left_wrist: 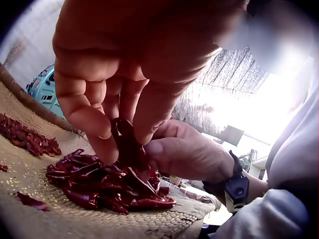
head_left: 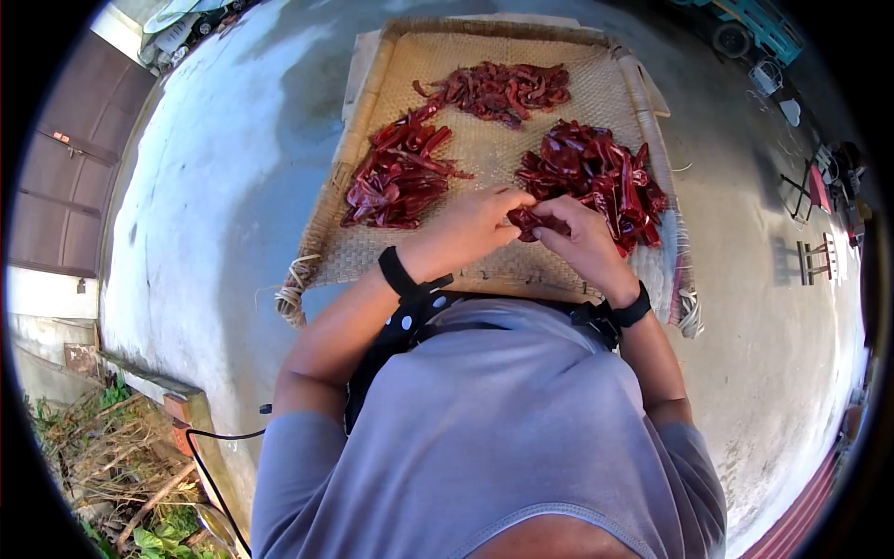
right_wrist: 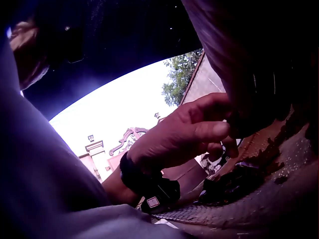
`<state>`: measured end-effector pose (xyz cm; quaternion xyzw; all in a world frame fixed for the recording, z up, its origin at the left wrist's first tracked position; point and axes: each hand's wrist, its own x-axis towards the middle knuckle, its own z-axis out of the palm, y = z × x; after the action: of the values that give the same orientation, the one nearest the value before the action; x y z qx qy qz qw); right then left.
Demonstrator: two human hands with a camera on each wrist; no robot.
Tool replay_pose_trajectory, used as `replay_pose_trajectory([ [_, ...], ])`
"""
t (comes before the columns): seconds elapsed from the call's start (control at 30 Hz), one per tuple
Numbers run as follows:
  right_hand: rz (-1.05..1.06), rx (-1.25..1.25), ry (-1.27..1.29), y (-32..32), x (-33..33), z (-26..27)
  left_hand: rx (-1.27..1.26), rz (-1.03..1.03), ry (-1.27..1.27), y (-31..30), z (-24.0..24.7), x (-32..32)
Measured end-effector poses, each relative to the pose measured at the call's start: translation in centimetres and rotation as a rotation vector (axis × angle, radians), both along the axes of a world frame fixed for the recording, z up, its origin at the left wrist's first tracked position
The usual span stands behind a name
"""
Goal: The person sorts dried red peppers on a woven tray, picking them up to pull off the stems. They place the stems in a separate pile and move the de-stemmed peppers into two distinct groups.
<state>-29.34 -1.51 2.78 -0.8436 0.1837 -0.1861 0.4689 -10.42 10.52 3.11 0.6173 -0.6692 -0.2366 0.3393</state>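
one left hand, one right hand, fingertips tight round a red chili

Floor: concrete, pale and sunlit at left, with a darker blue-grey patch toward the far middle; greyer at right.
Door: brown, panelled, left, beside a white lower wall.
Ledge: low, near left, reddish brick at its end; plants, green leaves among dry stalks, alongside.
Vehicle: teal, far right, one dark wheel showing.
Stool: small, right, shadow beside it.
Ridged strip: dark red, near right.
Right wrist view: ornate gate top, pale pillar, leafy tree.
Light: daylight, sky washed white.
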Motion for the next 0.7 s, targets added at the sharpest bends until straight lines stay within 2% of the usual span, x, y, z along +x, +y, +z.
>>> replay_pose_trajectory([
  [0.07,-0.020,-0.012,0.005,0.0,0.0,0.5,-0.008,0.025,0.010,0.3,-0.2,0.6],
  [0.17,-0.298,-0.232,0.089,-1.5,-1.0,0.0,-0.031,0.154,0.025,1.1,0.1,2.3],
  [0.27,-0.462,-0.510,0.156,-3.2,-2.8,-0.8,-0.035,0.324,-0.007,2.1,0.6,5.0],
  [0.33,-0.508,-0.588,0.188,-3.9,-3.3,-1.0,0.000,0.433,-0.087,3.0,0.9,7.1],
  [0.43,-0.494,-0.700,0.271,-4.6,-3.4,-1.6,0.145,0.609,-0.049,4.0,1.0,9.6],
  [0.57,-0.486,-0.730,0.338,-5.0,-2.9,-2.3,-0.072,0.613,-0.365,5.2,-0.6,12.5],
  [0.67,-0.482,-0.654,0.304,-5.2,-2.8,-2.5,-0.023,0.644,0.104,5.0,2.3,9.3],
  [0.7,-0.502,-0.588,0.280,-4.9,-2.8,-2.0,-0.014,0.562,0.090,4.8,2.0,9.0],
])
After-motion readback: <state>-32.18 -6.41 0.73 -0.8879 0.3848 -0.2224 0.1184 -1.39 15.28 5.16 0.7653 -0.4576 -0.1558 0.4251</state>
